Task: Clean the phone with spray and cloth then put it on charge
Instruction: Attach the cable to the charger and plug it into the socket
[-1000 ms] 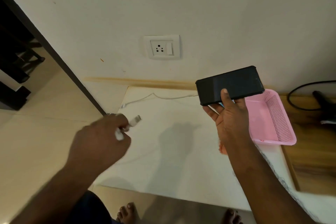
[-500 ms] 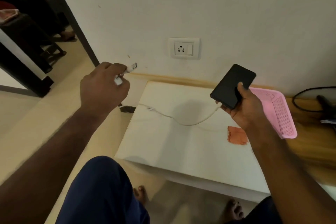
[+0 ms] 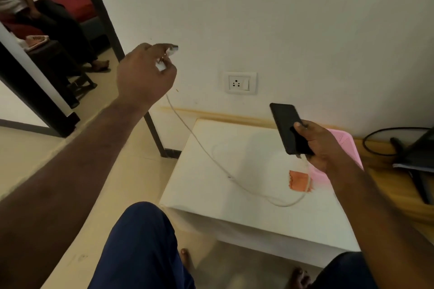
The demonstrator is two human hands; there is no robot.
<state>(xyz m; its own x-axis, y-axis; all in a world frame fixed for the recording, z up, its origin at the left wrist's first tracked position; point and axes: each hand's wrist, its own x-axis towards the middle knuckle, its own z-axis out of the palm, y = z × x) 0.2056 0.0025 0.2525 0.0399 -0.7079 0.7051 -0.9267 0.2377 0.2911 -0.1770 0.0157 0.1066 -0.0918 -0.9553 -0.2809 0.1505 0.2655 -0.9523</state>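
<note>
Left hand (image 3: 145,77): raised before the wall, fingers closed on the USB plug (image 3: 172,49) of the white charging cable (image 3: 206,152).
Right hand (image 3: 321,145): gripping the black phone (image 3: 287,128), screen up, above the white table (image 3: 211,185).
Cable: hangs from the left hand, loops across the table, and enters the phone's lower end.
Wall socket (image 3: 239,82): between the hands, unoccupied.
Orange cloth (image 3: 299,180): flat on the table, beside the pink basket (image 3: 345,138).
</note>
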